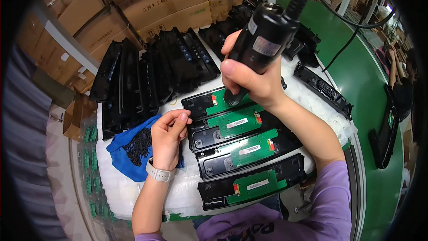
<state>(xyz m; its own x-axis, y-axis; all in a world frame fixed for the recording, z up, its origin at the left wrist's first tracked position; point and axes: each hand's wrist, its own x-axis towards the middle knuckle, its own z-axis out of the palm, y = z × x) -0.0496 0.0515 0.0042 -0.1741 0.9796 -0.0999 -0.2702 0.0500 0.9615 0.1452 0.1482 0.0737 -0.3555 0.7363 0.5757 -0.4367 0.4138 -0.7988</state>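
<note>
Left hand [167,139] pinching closed, the right hand [262,81] is gripping an electric screwdriver [263,40], apparently fastening the farthest circuit board [218,108] and next requiring square alignment.

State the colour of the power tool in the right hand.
The power tool is mostly black, seen best in the head view.
</note>
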